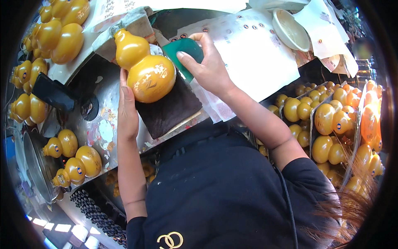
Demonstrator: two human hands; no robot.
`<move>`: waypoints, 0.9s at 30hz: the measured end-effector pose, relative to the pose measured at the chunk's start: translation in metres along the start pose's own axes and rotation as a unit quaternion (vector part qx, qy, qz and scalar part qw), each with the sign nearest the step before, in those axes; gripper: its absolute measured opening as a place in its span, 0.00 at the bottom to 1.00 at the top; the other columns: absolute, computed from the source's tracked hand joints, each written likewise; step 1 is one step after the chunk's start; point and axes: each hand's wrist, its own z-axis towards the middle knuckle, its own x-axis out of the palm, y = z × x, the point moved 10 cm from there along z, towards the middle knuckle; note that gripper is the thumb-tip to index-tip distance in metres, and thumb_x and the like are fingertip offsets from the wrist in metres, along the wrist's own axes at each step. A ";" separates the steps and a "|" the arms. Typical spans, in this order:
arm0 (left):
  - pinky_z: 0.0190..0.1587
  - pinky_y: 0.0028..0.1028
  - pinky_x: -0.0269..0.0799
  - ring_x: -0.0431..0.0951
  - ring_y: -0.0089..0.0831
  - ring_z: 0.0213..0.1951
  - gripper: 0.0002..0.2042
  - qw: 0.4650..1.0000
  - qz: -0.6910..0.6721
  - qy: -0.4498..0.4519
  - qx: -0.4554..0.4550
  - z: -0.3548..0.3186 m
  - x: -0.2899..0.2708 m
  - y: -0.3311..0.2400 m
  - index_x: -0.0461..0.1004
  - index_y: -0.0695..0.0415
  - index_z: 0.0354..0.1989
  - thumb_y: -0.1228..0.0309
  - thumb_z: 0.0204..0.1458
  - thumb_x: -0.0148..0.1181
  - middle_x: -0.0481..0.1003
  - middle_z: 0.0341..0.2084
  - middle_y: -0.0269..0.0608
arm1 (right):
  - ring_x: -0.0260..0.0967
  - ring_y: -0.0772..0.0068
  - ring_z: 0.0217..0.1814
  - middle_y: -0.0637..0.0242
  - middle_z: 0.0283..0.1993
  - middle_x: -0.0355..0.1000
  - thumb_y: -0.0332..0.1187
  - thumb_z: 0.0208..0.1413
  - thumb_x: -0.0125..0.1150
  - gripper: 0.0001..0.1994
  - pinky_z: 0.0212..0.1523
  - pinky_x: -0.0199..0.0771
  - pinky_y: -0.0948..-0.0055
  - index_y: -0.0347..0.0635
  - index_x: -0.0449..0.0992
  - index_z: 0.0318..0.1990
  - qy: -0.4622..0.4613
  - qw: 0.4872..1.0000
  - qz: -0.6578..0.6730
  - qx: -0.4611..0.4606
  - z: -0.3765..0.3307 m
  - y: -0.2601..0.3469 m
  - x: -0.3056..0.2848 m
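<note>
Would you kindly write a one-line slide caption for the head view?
Left hand against a golden-yellow gourd-shaped bottle, right hand gripping a flat green scraper beside it.

a workshop, from the stained metal bench (108, 92), printed paper sheets (265, 62) and crowded rows of yellow gourds (324, 119)

Right hand (211, 68) partly behind green scraper (188, 45), upper paper (186, 4) cut off
</note>
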 end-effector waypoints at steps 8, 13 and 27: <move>0.68 0.32 0.47 0.56 0.32 0.66 0.27 0.992 -0.123 0.034 -0.025 0.005 -0.001 0.008 0.49 0.61 0.69 0.56 0.67 0.31 0.57 0.65 0.43 | 0.68 0.77 0.49 0.77 0.45 0.73 0.29 0.47 0.61 0.09 0.46 0.61 0.74 0.53 0.75 0.37 0.034 0.857 -0.218 -0.466 -0.093 0.095 0.044; 0.67 0.32 0.48 0.57 0.32 0.65 0.25 0.998 -0.055 0.014 0.028 0.013 -0.017 0.014 0.53 0.62 0.67 0.60 0.67 0.35 0.59 0.64 0.43 | 0.69 0.75 0.44 0.76 0.39 0.73 0.27 0.44 0.66 0.08 0.43 0.64 0.75 0.50 0.74 0.32 0.169 0.861 -0.173 -0.448 -0.093 0.098 0.062; 0.54 0.50 0.64 0.67 0.46 0.54 0.24 0.807 -0.185 0.466 0.312 -0.129 0.120 -0.196 0.74 0.39 0.52 0.40 0.55 0.48 0.68 0.48 0.44 | 0.70 0.67 0.27 0.59 0.26 0.74 0.38 0.56 0.52 0.13 0.32 0.71 0.67 0.47 0.79 0.44 -0.055 0.965 -0.212 0.141 -0.023 -0.072 -0.166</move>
